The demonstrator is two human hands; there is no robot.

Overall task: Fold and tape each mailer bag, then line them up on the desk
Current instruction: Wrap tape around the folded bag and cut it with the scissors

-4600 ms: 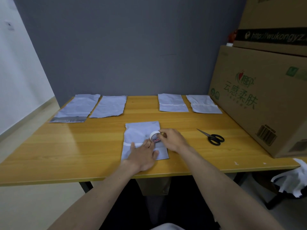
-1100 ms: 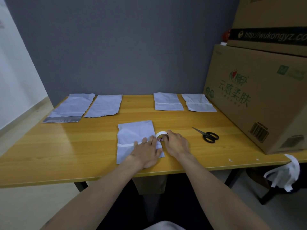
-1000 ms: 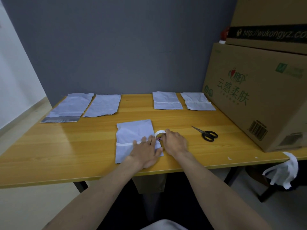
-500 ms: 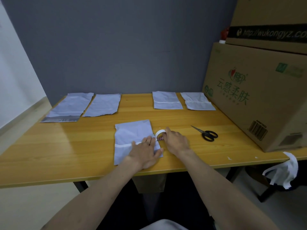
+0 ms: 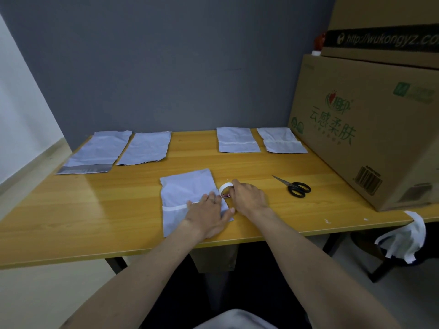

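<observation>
The left hand (image 5: pixel 209 211) stays flat on the folded mailer bag (image 5: pixel 190 198) at the near middle of the table (image 5: pixel 95 210), fingers released and spread, pinning the flap. The right hand (image 5: pixel 248 197) is still at the bag's right edge, fingers grasping the tape roll (image 5: pixel 225 189). Over the last second barely anything has shifted; compared with a few seconds back, the roll has travelled from over the bag out to its 3 o'clock edge, and a white tape strip (image 5: pixel 177 207) lies across the fold. To my eye the strip is run out and needs cutting next.

The scissors (image 5: pixel 295 187) wait further out at 3 o'clock, untouched. At 12 to 1 o'clock two taped bags (image 5: pixel 237 141) sit side by side at the back edge, so this one looks like the third. At 10 o'clock two flat bags (image 5: pixel 118 150) lie unfolded, one showing its dark adhesive band.

Wooden tabletop, grey wall behind, big cardboard boxes (image 5: pixel 368 127) stacked on the right end, and white paper strips (image 5: pixel 408 236) hanging off the near right corner.
</observation>
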